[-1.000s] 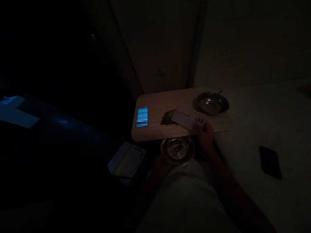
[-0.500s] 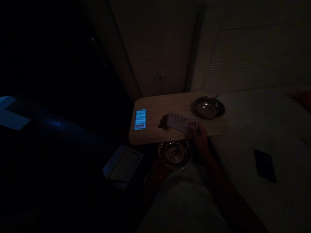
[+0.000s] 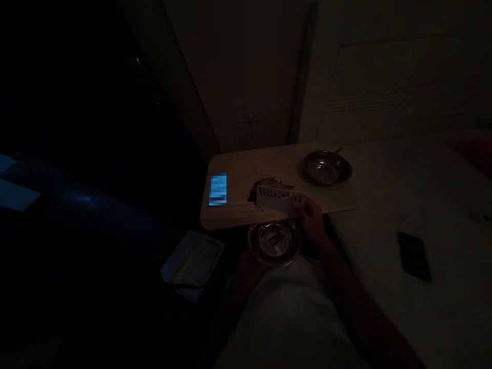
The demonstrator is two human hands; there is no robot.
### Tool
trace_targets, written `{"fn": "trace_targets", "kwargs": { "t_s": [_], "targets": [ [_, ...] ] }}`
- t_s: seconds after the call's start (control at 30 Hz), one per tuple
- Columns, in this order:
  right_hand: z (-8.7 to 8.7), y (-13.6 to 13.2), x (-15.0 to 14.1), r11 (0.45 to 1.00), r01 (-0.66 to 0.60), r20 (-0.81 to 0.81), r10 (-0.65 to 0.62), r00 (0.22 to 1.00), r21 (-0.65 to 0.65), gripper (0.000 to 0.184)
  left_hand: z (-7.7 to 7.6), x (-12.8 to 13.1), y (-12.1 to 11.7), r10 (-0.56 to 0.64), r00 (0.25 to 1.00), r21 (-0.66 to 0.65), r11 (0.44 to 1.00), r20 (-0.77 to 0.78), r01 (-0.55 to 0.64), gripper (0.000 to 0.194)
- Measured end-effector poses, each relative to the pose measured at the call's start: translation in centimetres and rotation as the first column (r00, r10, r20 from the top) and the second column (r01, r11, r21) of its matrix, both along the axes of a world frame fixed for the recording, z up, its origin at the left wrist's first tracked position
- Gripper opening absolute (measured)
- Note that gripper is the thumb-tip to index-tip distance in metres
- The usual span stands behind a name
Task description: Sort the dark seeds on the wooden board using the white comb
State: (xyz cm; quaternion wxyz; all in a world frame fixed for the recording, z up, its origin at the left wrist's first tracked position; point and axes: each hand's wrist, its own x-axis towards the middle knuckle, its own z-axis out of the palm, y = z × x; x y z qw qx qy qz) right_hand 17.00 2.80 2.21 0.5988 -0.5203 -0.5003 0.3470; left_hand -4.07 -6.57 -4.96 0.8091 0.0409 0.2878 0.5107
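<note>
My right hand (image 3: 312, 218) is closed on the right end of a pale plastic tray (image 3: 277, 201) with a row of slots, much like an ice cube tray. The tray lies across the near side of a pile of small dark bits (image 3: 269, 182) on the wooden table (image 3: 238, 215); the dim light hides what the bits are. Below the table's front edge, my left hand (image 3: 249, 266) grips the left rim of a shiny metal bowl (image 3: 274, 243). A dark label or packet shows on that bowl's bottom.
A second metal bowl (image 3: 327, 168) with a utensil handle stands at the table's right end. A lit phone screen (image 3: 218, 189) lies at the left end. A dark flat object (image 3: 414, 256) rests on the pale bed (image 3: 372, 241). A wall socket (image 3: 247, 115) is behind the table.
The slotted tray has moved toward me and slightly left, uncovering more dark bits behind it. My left hand still holds the bowl under the edge. The view has shifted a little.
</note>
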Motion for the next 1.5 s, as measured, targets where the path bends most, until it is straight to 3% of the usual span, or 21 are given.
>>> {"fn": "trace_targets", "kwargs": {
  "t_s": [0.2,0.43,0.63,0.87,1.17,1.5],
  "targets": [
    [0.2,0.1,1.5,0.963,0.268,-0.162,-0.261,0.952,0.025,0.031,-0.4,-0.3,-0.1,0.009,1.000,-0.014,1.000,0.006,-0.008,0.042],
    [0.9,0.3,3.2,0.927,0.375,-0.238,-0.369,0.898,-0.021,0.032,-0.5,-0.4,0.0,0.020,1.000,-0.016,1.000,0.012,-0.020,0.042],
    [0.7,0.0,3.2,0.928,0.367,-0.298,-0.366,0.881,-0.054,0.033,-0.3,-0.2,0.0,-0.006,1.000,0.017,1.000,0.012,0.006,0.038],
    [0.5,-0.3,3.5,0.928,0.363,-0.212,-0.373,0.903,-0.083,0.036,0.0,-0.6,-0.1,-0.069,0.998,0.003,0.998,-0.001,0.069,0.038],
    [-0.8,-0.8,3.8,0.916,0.394,-0.084,-0.399,0.913,-0.073,0.035,0.3,-0.1,-0.1,-0.038,0.999,0.034,0.999,0.018,0.037,0.041],
    [-0.7,-0.9,3.4,0.919,0.383,-0.086,-0.391,0.916,-0.091,0.035,0.1,-0.1,-0.1,-0.025,0.999,0.008,1.000,0.026,0.024,0.048]
  ]
}}
